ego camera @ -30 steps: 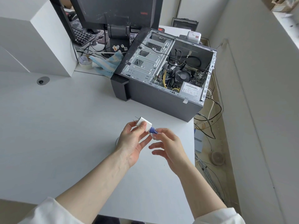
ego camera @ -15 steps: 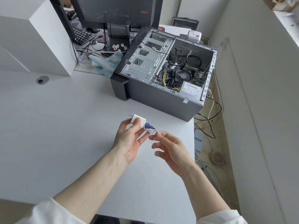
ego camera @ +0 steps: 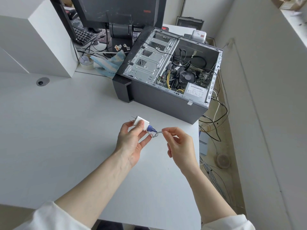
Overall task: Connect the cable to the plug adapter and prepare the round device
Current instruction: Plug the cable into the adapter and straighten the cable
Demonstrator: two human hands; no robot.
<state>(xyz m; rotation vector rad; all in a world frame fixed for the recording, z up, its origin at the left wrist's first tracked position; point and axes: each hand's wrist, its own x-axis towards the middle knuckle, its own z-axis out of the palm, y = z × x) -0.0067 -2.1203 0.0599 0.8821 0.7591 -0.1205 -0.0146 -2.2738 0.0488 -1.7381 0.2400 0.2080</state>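
A small white plug adapter [ego camera: 141,124], cube-shaped with two metal prongs pointing away, is pinched by the left hand [ego camera: 131,140] above the white bench [ego camera: 58,130]. A blue connector [ego camera: 151,129] is seated in its near face, and a thin grey cable [ego camera: 156,134] loops from it. The cable is nipped between thumb and forefinger of the right hand [ego camera: 178,143]. An open computer case [ego camera: 167,75] lies behind.

- The place looked like an office computer-repair corner.
- An opened desktop tower [ego camera: 167,77] lay on its side on the white bench [ego camera: 66,130], motherboard exposed.
- Behind stood a monitor [ego camera: 119,10] and keyboard [ego camera: 83,34].
- Loose cables [ego camera: 214,127] trailed across the floor.
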